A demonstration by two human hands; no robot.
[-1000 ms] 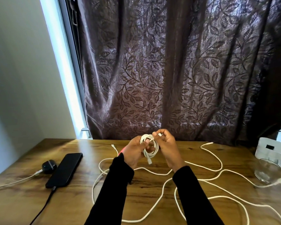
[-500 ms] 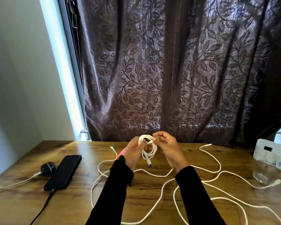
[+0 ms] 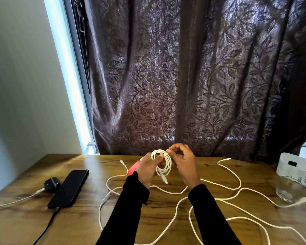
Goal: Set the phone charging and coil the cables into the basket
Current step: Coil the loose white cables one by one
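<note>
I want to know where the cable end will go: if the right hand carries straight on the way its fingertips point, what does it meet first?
The right hand pinches a cable end, fingertips pointing left. First in that line is the coiled white cable held by the left hand, though depth is hard to judge.

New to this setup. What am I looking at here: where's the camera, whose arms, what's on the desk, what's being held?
There is no robot. One wide-angle camera on a person's head looks down at their own arms in black sleeves. The left hand holds a small coil of white cable; the right hand pinches its end. On the wooden desk lie a black phone with a dark cable plugged in, a small black earbud case, loose white cables, a glass and a white basket.
</note>
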